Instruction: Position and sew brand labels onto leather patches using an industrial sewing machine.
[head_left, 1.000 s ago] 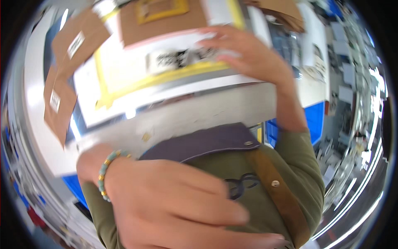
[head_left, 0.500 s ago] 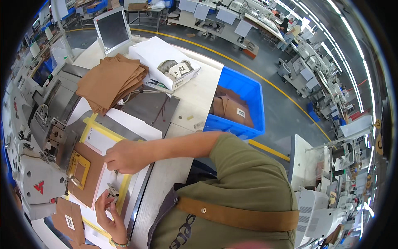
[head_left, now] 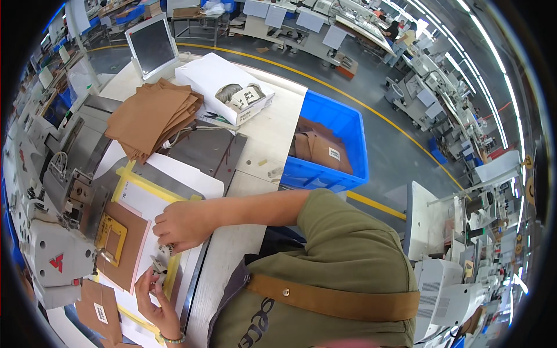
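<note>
At the front of the sewing machine bed, my left hand (head_left: 155, 304) pinches a small white label (head_left: 158, 265) with black print between thumb and fingers. Above it my right hand (head_left: 184, 225) is closed, fingertips pointing down; a small dark-and-white patterned bit shows under them, too hidden to name. Beside both hands lies a flat brown piece (head_left: 132, 255), edged by a pink strip, on a white sheet bordered with yellow tape (head_left: 152, 188). A yellow clamp frame (head_left: 111, 236) presses on the brown piece under the sewing machine head (head_left: 61, 255).
A stack of brown pieces (head_left: 152, 116) lies beyond the machine bed, next to a white box (head_left: 214, 81) of labels. A blue crate (head_left: 325, 180) with brown pieces stands right of the table. Near the front left hangs a brown piece with a white label (head_left: 98, 307).
My right hand has shifted slightly right and down, closer to the label in my left hand. My left hand keeps its pinch. The whole view has tilted a little.
</note>
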Tool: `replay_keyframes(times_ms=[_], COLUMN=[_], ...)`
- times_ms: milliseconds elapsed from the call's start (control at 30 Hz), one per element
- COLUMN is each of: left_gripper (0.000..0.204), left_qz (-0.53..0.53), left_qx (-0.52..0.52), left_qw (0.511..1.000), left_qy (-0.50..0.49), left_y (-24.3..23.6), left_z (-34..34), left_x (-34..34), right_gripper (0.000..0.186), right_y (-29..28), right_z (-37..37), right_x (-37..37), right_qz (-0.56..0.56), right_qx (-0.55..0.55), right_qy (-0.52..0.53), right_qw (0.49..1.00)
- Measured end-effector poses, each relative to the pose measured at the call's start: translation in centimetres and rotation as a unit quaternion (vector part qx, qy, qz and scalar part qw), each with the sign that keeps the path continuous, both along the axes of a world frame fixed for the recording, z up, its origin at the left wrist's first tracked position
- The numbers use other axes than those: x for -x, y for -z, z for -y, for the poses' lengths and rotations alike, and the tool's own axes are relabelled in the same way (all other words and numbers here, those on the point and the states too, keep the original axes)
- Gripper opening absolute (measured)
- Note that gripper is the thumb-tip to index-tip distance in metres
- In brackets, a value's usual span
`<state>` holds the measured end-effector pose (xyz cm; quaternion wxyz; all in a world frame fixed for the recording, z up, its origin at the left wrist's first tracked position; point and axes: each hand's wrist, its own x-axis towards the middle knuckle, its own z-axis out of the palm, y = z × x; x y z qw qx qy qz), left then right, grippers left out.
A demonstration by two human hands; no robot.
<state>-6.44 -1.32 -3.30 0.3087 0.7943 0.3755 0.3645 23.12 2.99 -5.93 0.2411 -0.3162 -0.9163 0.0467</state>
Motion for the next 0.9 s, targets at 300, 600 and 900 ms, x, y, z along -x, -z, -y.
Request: replay_keyframes(times_ms=[300,600,900], left_gripper=[0.037,0.02,0.009], left_qz=[0.058,0.081,0.065], left_qx=[-0.016,-0.023,-0.063], left_qw=[0.998,0.993,0.994], left_qy=[-0.032,-0.085,-0.069], left_y=[0.4,1.1,1.9], left_z=[0.8,0.7,-0.3], left_x=[-0.3,0.5,1.3], right_gripper=[0.029,0.026,0.036], right_y=[-3.6,-2.9,-3.1], right_z=[-0.5,-1.1,0.5], right_x=[2.4,6.8,6.3], right_qz=[-0.092,-0.099,-0.191], right_qx=[-0.093,-0.159,0.089], right_qy=[0.009,-0.03,-0.055], right_qw=[0.991,0.982,0.976])
